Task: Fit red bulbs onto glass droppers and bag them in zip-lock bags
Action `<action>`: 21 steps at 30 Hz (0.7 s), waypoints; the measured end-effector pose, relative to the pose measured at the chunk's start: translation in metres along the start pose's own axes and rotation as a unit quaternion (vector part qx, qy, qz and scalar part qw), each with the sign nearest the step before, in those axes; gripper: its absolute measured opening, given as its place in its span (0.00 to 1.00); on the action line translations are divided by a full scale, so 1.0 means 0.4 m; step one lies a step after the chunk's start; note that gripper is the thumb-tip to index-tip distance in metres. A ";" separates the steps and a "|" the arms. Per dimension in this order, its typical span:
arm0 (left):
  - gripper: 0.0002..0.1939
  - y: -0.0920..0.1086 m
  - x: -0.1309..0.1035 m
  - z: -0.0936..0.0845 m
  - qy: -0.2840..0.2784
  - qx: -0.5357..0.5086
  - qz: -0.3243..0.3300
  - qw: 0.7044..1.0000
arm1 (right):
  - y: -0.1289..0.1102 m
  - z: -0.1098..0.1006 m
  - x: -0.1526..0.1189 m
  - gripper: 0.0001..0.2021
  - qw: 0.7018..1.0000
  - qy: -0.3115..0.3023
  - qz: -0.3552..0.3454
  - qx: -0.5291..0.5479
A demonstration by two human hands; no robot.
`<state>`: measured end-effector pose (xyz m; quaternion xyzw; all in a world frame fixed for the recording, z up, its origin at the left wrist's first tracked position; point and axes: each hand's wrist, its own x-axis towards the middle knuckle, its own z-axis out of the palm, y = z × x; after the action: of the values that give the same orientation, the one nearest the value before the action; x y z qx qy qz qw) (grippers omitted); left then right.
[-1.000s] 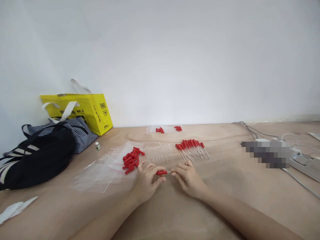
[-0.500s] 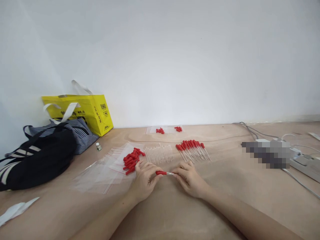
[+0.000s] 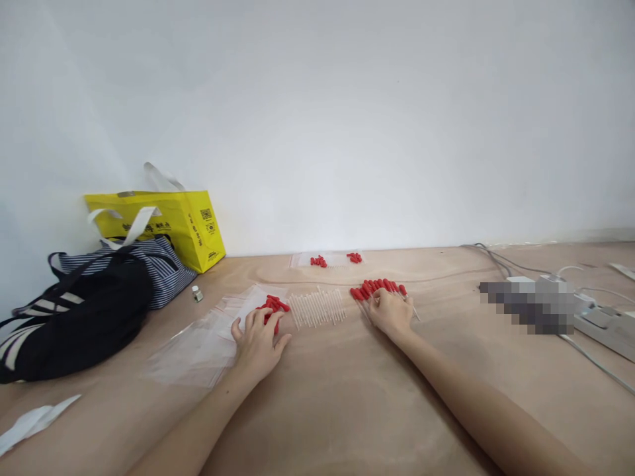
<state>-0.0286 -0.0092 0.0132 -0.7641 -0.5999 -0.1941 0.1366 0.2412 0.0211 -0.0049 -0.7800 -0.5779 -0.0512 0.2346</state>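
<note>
In the middle of the frame, a bit to the left, a pile of small red caps (image 3: 278, 304) lies at the edge of some flat clear bags (image 3: 193, 354). Right of the pile, at the center, is a row of thin white sticks (image 3: 317, 308). Further right is a row of red-topped sticks (image 3: 380, 285), with the red ends pointing to the top of the frame.

The caps look very light and a bit soft, so a small pinch around the sides should be enough. They are likely not slippery. The white sticks look light, stiff and thin, and a hard squeeze or bend might snap one. The middle of a stick seems a good place to pinch.

The two hands are well apart. The left hand (image 3: 258, 347) is over the near side of the pile, palm down, with its fingers bent and spread and its thumb sticking out to the right. I can't tell if a fingertip touches a cap. The right hand (image 3: 391, 314) is over the row of red-topped sticks, its fingers curled down. They hide what is under them, so I can't tell if it pinches a stick. Both arms come up from the bottom of the frame.
</note>
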 end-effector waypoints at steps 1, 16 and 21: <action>0.13 -0.002 0.000 0.000 -0.003 0.006 -0.001 1.000 | 0.000 0.003 0.000 0.11 1.000 -0.006 0.000 -0.006; 0.11 -0.013 0.011 -0.008 0.023 0.084 0.008 0.996 | -0.145 0.009 0.012 0.14 0.996 -0.077 -0.031 -0.017; 0.09 -0.016 0.009 -0.007 0.021 0.082 0.007 0.996 | -0.179 0.034 0.032 0.14 0.994 -0.108 -0.009 -0.019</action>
<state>-0.0344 -0.0058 0.0173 -0.7500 -0.6057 -0.1592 0.2128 0.1764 0.0540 0.0093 -0.7803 -0.6054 0.0202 0.1555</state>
